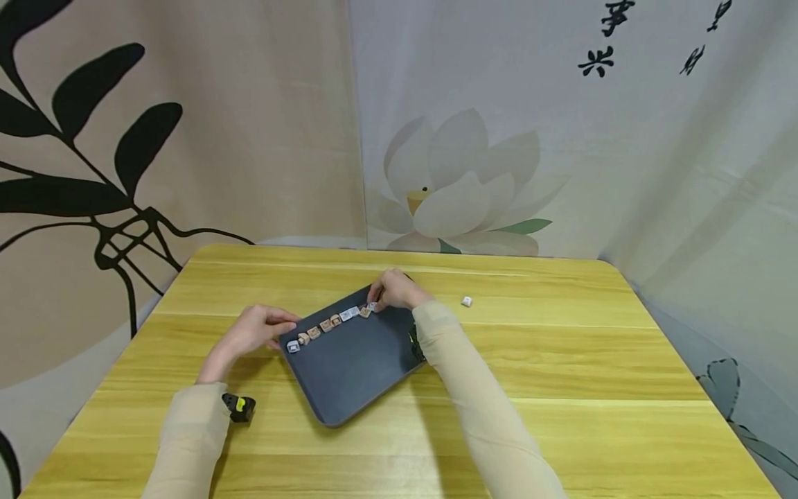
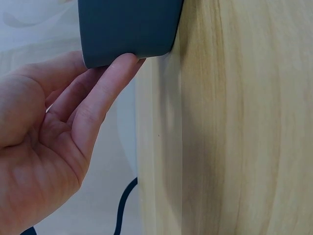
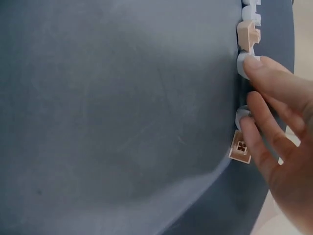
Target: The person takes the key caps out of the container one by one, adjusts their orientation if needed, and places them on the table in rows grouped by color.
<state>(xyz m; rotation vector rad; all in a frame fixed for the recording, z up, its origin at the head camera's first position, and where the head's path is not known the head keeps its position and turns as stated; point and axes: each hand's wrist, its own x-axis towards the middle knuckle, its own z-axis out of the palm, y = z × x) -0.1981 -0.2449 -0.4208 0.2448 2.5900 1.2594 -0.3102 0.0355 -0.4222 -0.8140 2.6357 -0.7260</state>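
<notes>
Leftmost, we see black leaves [image 1: 93,90] printed on the cloth backdrop [image 1: 268,104] behind one yellow wood-grained table [image 1: 561,360]. Our left hand [image 1: 252,330] grips one dark tray [image 1: 355,381] at its left corner, fingers closed narrowly on the edge. The tray is left of the table's middle, its long axis slanting from near left to far right. Parallel to that, by its far side, runs one row of keycaps [image 1: 326,325]: about nine, five tan and four white (fingers may hide others). At the row's right end, our right hand [image 1: 399,288] pinches one white keycap [image 3: 241,66]. Further right, one loose keycap [image 1: 467,301] lies on the wood, before a printed lotus [image 1: 461,208].
</notes>
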